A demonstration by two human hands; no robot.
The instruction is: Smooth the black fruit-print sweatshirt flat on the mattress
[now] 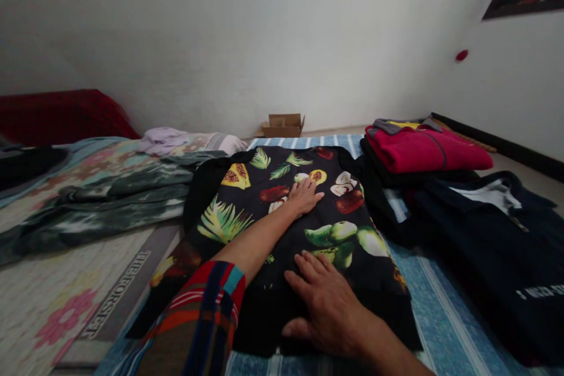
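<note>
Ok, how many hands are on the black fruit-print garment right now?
2. The left hand lies flat near the middle of the fruit-print garment, arm stretched out. The right hand presses flat on its near edge.

Red pile (425,150) (right), camouflage cloth (110,200) left

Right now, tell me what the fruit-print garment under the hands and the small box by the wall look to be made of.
The fruit-print garment looks like soft, matte black fabric, likely a knit: it lies limp and flat under the left hand and right hand. The small box looks like plain brown cardboard, dull, with open flaps.
</note>
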